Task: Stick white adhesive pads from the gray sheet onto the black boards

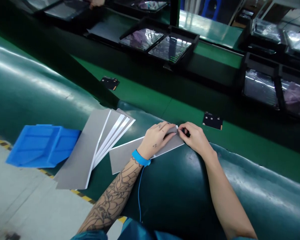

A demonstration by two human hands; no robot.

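Our left hand is clamped on a grey sheet lying on the green mat, while our right hand pinches its corner; more sheets lie just beside.

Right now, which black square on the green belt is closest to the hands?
It's the black pad just past the right hand, with small pale squares on it; the other black pad lies much farther off to the left.
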